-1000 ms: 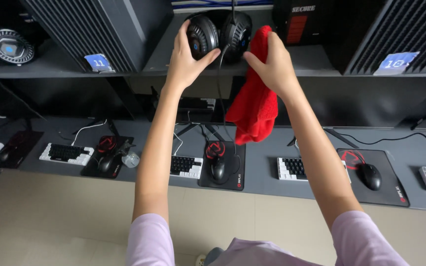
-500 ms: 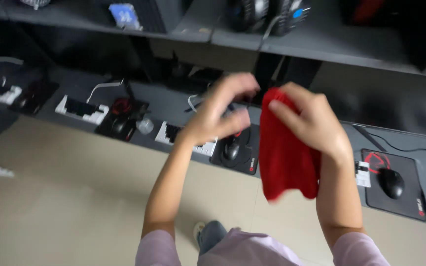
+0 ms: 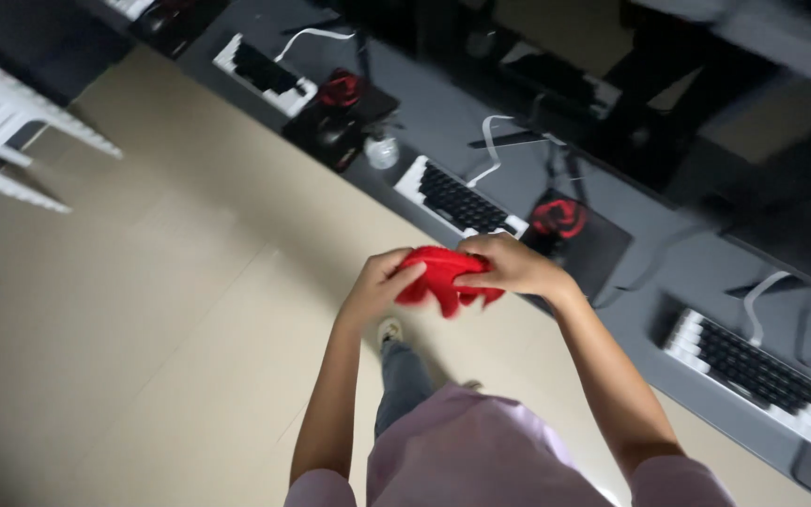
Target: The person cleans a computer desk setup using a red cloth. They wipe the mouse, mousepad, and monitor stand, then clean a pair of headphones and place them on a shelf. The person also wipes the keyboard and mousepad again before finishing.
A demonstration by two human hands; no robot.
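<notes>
Beige floor [image 3: 143,310] fills most of the view, and a long grey counter [image 3: 668,310] runs along its far edge, carrying black-and-white keyboards, dark mouse pads with a red emblem and loose white cables. One keyboard [image 3: 460,199] lies just beyond the hands, with a mouse pad [image 3: 579,239] beside it; a second keyboard [image 3: 753,371] sits farther right. A white plastic chair [image 3: 11,127] stands at the left.

Both hands meet in front of the chest, above the floor and short of the counter's edge. The left hand [image 3: 377,286] and the right hand [image 3: 509,268] are each clamped on a red cloth [image 3: 443,280], which is bunched into a small wad between them, with a little loose fabric hanging below. The left thumb presses into the cloth's near side; the right fingers curl over its top.

To gather a cloth like this well, it seems best to keep both grips tight and close together, tuck the dangling corner in with the fingertips, and fold rather than crumple, so no edge trails. The picture is slightly blurred, so finer folds cannot be made out.
</notes>
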